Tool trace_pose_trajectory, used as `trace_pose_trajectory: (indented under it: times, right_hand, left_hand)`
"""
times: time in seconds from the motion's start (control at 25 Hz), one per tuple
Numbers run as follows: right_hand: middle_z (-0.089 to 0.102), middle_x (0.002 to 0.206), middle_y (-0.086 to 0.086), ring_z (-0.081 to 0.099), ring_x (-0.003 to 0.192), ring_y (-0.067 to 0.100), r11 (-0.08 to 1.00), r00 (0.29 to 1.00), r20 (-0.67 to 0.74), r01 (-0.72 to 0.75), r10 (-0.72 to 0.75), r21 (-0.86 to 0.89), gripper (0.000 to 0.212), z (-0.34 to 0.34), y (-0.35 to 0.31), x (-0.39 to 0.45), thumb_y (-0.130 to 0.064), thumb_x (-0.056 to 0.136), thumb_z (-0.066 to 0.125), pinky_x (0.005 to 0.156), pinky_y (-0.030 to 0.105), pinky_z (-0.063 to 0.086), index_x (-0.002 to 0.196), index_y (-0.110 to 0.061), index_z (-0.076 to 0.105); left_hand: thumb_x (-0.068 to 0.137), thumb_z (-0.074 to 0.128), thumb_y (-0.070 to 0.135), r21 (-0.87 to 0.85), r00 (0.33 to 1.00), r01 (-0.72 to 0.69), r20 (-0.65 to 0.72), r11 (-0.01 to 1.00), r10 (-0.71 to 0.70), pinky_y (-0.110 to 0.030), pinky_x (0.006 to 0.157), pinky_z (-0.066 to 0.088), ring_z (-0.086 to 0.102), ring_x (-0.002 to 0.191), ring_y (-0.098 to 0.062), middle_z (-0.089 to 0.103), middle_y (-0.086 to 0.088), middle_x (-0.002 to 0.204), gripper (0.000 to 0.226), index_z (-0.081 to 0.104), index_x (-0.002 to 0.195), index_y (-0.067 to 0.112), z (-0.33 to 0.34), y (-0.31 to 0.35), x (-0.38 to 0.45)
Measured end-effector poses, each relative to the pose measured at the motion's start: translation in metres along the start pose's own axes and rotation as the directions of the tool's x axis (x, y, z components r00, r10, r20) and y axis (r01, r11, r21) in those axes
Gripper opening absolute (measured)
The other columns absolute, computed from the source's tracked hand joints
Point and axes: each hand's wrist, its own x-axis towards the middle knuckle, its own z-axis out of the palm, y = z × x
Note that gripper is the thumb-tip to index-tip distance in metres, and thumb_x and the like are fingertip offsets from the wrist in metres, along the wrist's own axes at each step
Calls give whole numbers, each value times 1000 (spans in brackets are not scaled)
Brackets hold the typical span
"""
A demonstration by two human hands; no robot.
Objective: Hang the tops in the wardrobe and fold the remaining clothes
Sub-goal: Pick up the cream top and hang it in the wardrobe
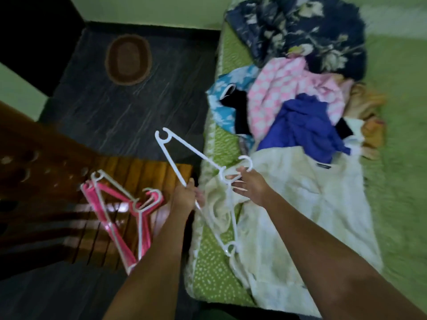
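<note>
Cream top point(300, 204): spread on bed point(397, 181), directly under both hands. White hanger point(184, 153): long axis 11 to 5 o'clock; left hand point(184, 197) grips its bar, right hand point(249, 183) pinches its neck. Spare hangers point(120, 211): 9 o'clock.

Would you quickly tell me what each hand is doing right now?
Left hand: grips the bottom bar of the white hanger.
Right hand: fingers at the same hanger's neck below the hook; its grip cannot be told.

A white hanger point(184, 155), cream top point(300, 204), pink-and-white checked garment point(277, 93) and green dotted sheet point(212, 269) are seen.
</note>
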Motion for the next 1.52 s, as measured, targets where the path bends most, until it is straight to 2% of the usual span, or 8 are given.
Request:
trace_pose_trajectory:
  times: [0.24,0.4,0.56,0.72,0.88,1.16,1.32,1.52]
  right_hand:
    - [58,48,-8,37,40,2,989,915,-385,144,-120,34,30,-226,-28,-35,-29,101,42,40,12,26,83,-13,59]
    - [45,37,-9,30,31,0,985,823,-556,169,-115,46,37,-360,-46,-48,-28,101,41,34,13,19,71,-12,54]
    - [48,37,-7,34,31,0,984,805,-568,161,-174,-73,36,-418,-53,-50,-24,101,43,34,16,23,69,-10,55]
    - [51,38,-7,40,33,-1,969,868,-435,183,-239,-168,35,-422,-56,-47,-14,100,44,39,15,31,68,-6,55]
    - [51,40,-3,44,38,6,919,913,-297,165,-280,-359,39,-416,-60,-40,-17,100,48,49,29,34,64,-5,56]
    - [58,65,5,56,67,21,769,941,-84,214,-328,-603,32,-321,-93,-37,-27,99,47,64,27,40,71,-13,57]
    - [59,69,12,53,64,20,741,917,6,325,-398,-587,37,-290,-105,-49,-32,100,46,64,32,38,76,-5,56]
    - [55,70,3,50,61,4,745,869,60,454,-491,-489,32,-286,-124,-86,-29,98,51,67,25,38,79,-4,56]
  left_hand:
    - [89,56,48,422,895,-379,394,824,210,-40,76,55,65,81,-24,66,-12,88,35,61,82,14,243,-17,-71]
    - [93,35,61,670,644,-723,742,-169,186,-41,99,39,38,128,-23,35,4,149,62,40,140,22,331,-18,-67]
    - [97,30,57,697,786,-478,611,-534,94,-41,99,34,41,127,-25,39,-2,144,56,43,137,21,359,-1,-52]
    - [101,38,25,811,847,-269,456,-520,273,-36,95,43,51,119,-25,52,-9,133,32,56,126,13,353,21,-61]
    - [95,48,6,955,917,-161,238,-251,320,-36,90,45,53,116,-32,18,-15,153,38,48,133,5,341,43,-80]
    - [86,59,9,936,911,-342,351,-77,215,-39,98,44,50,124,-31,22,-8,155,64,32,144,5,369,36,-133]
    - [87,60,23,858,839,-496,435,129,327,-37,76,47,57,100,-30,53,-9,117,38,42,118,10,350,55,-155]
    - [98,43,38,796,622,-470,605,-381,497,-39,88,27,40,113,-24,55,4,120,26,45,119,23,315,78,-164]
